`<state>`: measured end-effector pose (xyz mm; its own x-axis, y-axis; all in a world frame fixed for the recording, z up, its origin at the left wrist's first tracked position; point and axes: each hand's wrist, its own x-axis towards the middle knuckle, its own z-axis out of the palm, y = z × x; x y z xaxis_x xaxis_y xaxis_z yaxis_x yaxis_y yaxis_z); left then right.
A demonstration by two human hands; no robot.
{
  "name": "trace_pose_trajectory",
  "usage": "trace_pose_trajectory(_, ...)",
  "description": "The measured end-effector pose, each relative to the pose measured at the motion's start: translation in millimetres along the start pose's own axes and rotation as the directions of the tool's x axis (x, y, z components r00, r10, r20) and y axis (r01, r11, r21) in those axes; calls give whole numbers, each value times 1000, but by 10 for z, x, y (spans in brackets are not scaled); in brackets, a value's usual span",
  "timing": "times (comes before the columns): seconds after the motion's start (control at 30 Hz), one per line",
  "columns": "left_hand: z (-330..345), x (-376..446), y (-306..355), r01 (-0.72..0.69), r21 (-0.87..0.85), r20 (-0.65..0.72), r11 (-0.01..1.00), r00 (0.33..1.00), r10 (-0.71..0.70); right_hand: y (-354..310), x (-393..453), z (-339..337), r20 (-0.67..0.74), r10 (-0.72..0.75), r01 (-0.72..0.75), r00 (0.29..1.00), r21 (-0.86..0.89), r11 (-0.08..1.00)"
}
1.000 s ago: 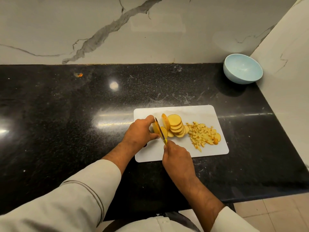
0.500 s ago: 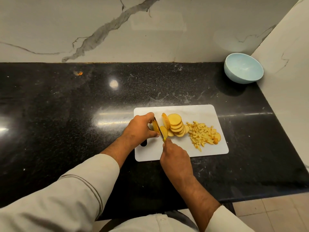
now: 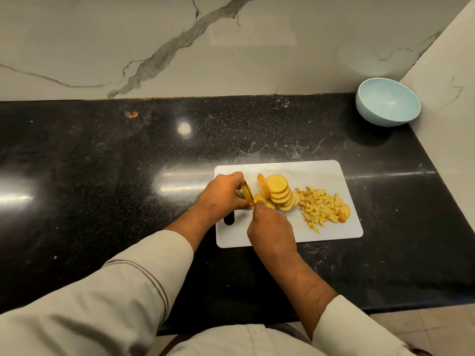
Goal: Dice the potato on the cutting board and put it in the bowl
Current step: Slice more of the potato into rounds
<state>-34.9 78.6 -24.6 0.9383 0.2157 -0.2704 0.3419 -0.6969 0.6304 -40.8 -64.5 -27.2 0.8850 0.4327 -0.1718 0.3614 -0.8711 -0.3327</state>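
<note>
Head view: the last stub of yellow, brown-skinned potato is pinned on the white plastic cutting board by the curled left hand. It's probably wet and slick, firm though, so it's best held well back from the blade. The yellow-bladed knife is gripped by the closed right hand. Round slices and diced bits are piled beyond the fingertips; the pale blue bowl is left well away.

Your left hand grips potato piece on white cutting board. Your right hand holds knife, blade against that piece. Stack of round slices just right of blade; diced pile further right. Light blue bowl in far right corner of black tabletop, well apart from board.
</note>
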Motion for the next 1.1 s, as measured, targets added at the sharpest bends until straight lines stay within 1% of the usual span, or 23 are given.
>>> trace_pose_trajectory(0.13,14,37,65,6,20,21,1000,1000,-6,78,-108,-25,30,68,-68,997,-7,998)
trace_pose_trajectory(0.23,26,25,47,-13,9,24,1000,1000,12,55,-24,-78,45,42,-44,998,38,998)
trace_pose_trajectory(0.37,16,-11,24,-3,-3,8,1000,1000,3,-29,98,-149,76,6,-13,997,95,995)
trace_pose_trajectory(0.57,44,-45,12,2,10,-6,1000,1000,-2,-26,-11,-193,125,14,-22,992,57,998)
trace_pose_trajectory(0.63,66,-40,27,-15,34,-14,999,1000,15,-73,89,-245,159,6,-17,987,64,998)
trace_pose_trajectory(0.7,65,-48,33,-3,42,-25,999,1000,4,-93,168,-293,181,0,-17,983,93,995)
trace_pose_trajectory(0.8,40,-65,-3,18,49,-15,999,1000,-17,-34,99,-262,169,-5,-12,986,99,995)
trace_pose_trajectory(0.9,47,-78,-12,8,83,-31,997,1000,-5,15,-23,-183,145,39,-51,989,78,996)
trace_pose_trajectory(1.0,115,-78,20,-16,91,-40,996,999,20,-11,48,-202,171,55,-66,984,59,996)
trace_pose_trajectory(1.1,102,-60,38,-10,88,-56,996,998,14,-29,124,-231,200,47,-66,979,90,994)
